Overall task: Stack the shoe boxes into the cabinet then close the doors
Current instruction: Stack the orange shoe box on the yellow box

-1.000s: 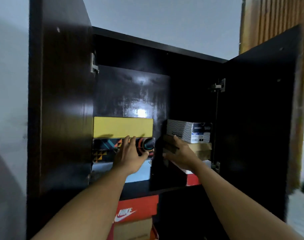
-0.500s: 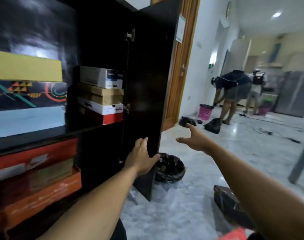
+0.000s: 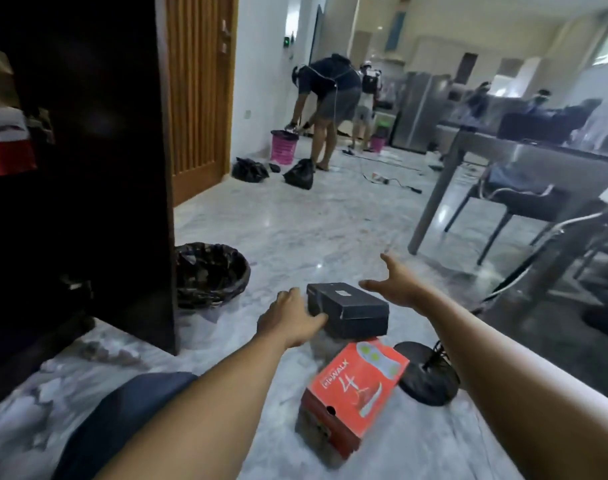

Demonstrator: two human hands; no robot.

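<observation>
Left grip (image 3: pixel 288 320) touches left end of black shoe box (image 3: pixel 351 311), clasp unclear; right grip (image 3: pixel 396 287) spread wide, off it. Box on floor (image 3: pixel 295 230) beside orange box (image 3: pixel 358 386). Risk: one-sided lift tips it, lid slips.

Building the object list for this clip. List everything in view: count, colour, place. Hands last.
black cardboard shoe box: 1, black, floor, between the hands
orange-red printed shoe box: 1, orange-red, floor, nearer the camera
dark wooden cabinet door: 1, dark brown, open, left
shoe boxes inside the cabinet: count unclear, red and white, left edge
black-lined round basket: 1, black, floor beside cabinet door
black round stand base: 1, black, floor right of orange-red box
pink bins: 2, pink, background floor
black bags: 2, black, background floor
grey table: 1, grey, right
slatted wooden room door: 1, light brown, behind cabinet door
people: several, blurred, background
left hand: 1, touching black box's left end
right hand: 1, open, spread, by its right end
</observation>
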